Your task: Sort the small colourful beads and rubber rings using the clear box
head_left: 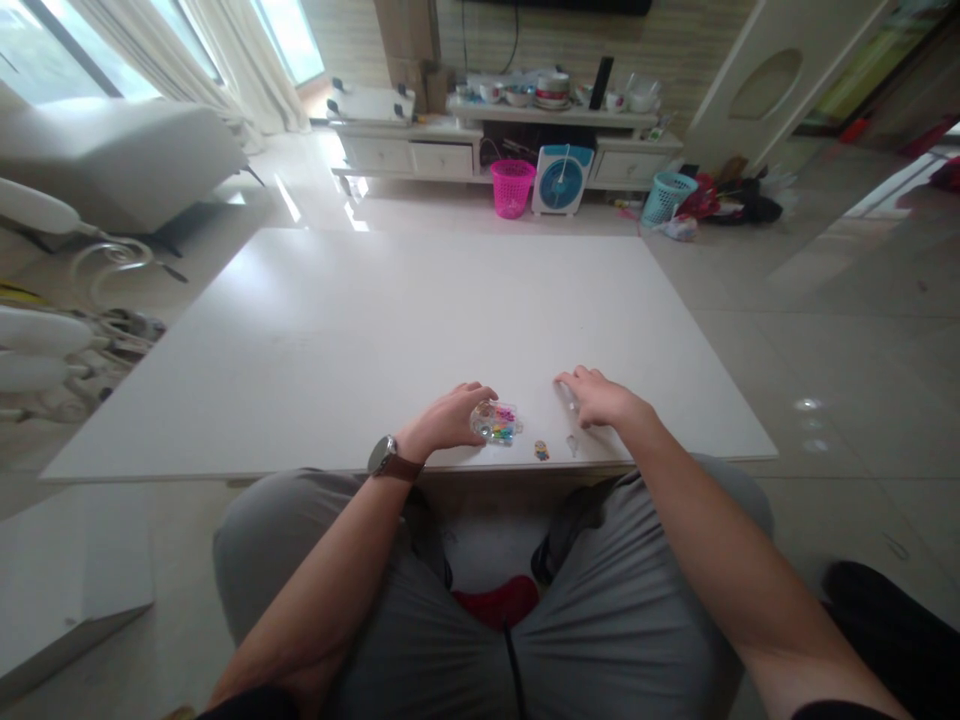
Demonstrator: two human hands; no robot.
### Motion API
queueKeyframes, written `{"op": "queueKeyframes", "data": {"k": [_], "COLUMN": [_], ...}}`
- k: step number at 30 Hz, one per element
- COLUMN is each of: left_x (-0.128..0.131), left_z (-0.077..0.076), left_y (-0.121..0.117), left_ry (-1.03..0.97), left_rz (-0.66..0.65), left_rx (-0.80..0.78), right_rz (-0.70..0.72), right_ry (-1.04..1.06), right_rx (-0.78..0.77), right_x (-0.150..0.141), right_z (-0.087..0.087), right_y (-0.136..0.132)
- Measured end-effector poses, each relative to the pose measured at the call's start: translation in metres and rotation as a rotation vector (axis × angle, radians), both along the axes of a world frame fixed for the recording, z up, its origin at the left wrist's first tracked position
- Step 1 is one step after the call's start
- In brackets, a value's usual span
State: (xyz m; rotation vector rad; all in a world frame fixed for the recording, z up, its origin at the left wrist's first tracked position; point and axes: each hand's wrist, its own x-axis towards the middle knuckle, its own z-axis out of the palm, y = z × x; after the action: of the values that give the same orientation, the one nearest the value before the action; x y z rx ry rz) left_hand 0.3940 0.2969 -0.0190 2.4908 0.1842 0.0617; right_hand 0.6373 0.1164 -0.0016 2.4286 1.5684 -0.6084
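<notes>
My left hand (448, 418), with a watch on its wrist, grips the left end of a small clear plastic case (504, 424) at the near edge of the white table. Pink, yellow, green and blue bits show inside the case. My right hand (598, 397) is low over the table to the right, its fingers bent around a small clear piece (569, 398) whose kind I cannot make out. Between the hands, nearer the edge, lie a small yellow-and-blue cartoon figure (541, 451) and a small pale key-shaped piece (573, 444).
The white table (420, 310) stretches ahead of my knees. White chairs (45, 350) stand at its left. Beyond it, a low cabinet (442, 158) holds dishes, with a pink basket (512, 188), a blue fan (562, 180) and a light-blue basket (667, 198) on the floor before it.
</notes>
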Motion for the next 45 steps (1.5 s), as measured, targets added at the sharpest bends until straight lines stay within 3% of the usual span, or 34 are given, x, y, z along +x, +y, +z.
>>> {"op": "queueKeyframes", "data": {"k": [5, 11, 17, 22, 28, 34, 37, 41, 45], "left_x": [0.001, 0.003, 0.007, 0.013, 0.014, 0.009, 0.005, 0.001, 0.000], "left_z": [-0.004, 0.011, 0.023, 0.014, 0.017, 0.019, 0.016, 0.012, 0.009], "left_y": [0.000, -0.007, -0.023, -0.033, -0.034, -0.016, -0.004, 0.006, 0.009], "left_ry": [-0.013, -0.144, -0.236, -0.302, -0.314, -0.302, -0.281, -0.234, -0.182], "left_rz": [0.097, 0.091, 0.046, 0.049, 0.079, 0.150, 0.188, 0.172, 0.149], "left_rx": [0.059, 0.028, -0.111, -0.157, -0.087, -0.044, -0.015, 0.001, 0.000], "right_rz": [0.026, -0.076, -0.260, -0.304, -0.249, -0.205, -0.113, 0.065, 0.155], "right_ry": [-0.001, 0.361, 0.595, 0.708, 0.652, 0.690, 0.728, 0.582, 0.369], "right_rx": [0.068, 0.500, 0.728, 0.724, 0.715, 0.802, 0.832, 0.796, 0.709], "right_x": [-0.008, -0.022, -0.041, -0.055, -0.067, -0.068, -0.070, -0.072, -0.072], "right_z": [0.012, 0.024, 0.010, -0.006, -0.006, -0.008, -0.012, -0.018, -0.020], "right_y": [0.002, 0.012, 0.025, 0.033, 0.035, 0.035, 0.035, 0.035, 0.037]}}
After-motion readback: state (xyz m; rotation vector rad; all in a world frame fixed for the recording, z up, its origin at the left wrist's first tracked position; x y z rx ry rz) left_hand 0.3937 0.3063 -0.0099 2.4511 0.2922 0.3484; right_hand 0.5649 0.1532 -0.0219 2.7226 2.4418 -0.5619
